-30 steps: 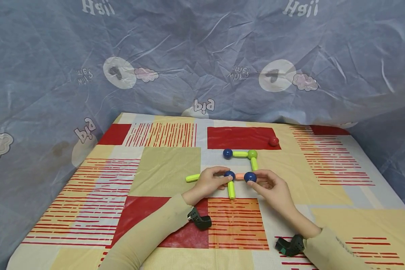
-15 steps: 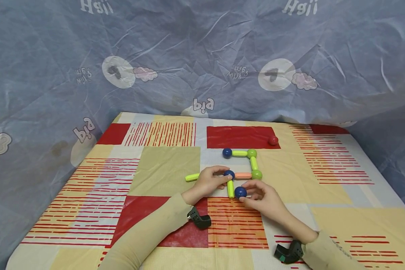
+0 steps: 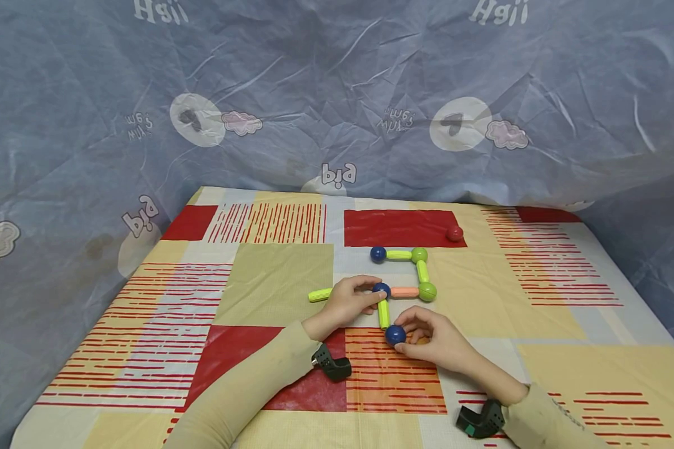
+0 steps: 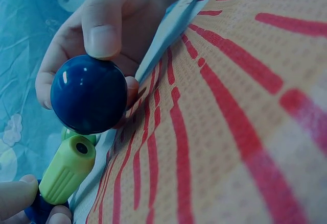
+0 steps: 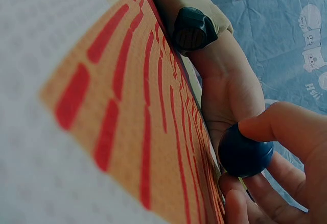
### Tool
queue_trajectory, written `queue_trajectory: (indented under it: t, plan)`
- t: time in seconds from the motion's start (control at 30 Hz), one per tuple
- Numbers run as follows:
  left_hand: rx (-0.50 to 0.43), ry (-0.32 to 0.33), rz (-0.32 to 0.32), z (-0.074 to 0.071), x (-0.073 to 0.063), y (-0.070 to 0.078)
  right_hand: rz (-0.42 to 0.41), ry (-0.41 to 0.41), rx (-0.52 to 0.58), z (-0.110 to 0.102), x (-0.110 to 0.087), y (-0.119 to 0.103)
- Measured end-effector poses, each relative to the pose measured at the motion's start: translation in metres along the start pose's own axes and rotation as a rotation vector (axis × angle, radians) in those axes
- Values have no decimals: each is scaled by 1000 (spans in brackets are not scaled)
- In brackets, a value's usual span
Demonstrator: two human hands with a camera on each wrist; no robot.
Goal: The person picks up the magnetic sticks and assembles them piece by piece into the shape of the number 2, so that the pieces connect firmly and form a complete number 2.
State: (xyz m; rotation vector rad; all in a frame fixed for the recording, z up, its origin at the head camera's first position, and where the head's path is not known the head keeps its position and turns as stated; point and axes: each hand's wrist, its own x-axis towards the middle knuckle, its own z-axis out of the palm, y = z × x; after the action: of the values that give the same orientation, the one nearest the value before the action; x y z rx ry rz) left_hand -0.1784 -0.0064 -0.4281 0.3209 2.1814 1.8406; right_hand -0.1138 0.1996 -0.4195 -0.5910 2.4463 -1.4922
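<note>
The right hand (image 3: 435, 342) pinches a dark blue ball (image 3: 395, 335) between thumb and fingertips, holding it at the near end of a short green stick (image 3: 383, 313) that lies on the table (image 3: 539, 324). In the left wrist view the ball sits just beside the stick's open end; whether they touch I cannot tell. The left hand (image 3: 351, 304) rests on the table and grips a second blue ball (image 3: 380, 290) at the stick's far end. From there an orange stick (image 3: 405, 291) runs to a green ball (image 3: 427, 290). A red ball (image 3: 455, 234) lies well apart at the back.
</note>
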Motion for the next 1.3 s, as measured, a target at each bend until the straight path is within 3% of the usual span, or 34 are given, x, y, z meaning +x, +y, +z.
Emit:
queue_trajectory:
  t: [0.33, 1.07, 1.3]
  plan:
    - [-7, -6, 3, 0, 0, 0, -32, -17, -7, 0, -1, -2]
    - [-9, -12, -1, -1, 1, -1, -98, 18, -134, 5, 1, 3]
    - [-12, -18, 6, -1, 1, -1, -80, 22, -143, 5, -2, -16]
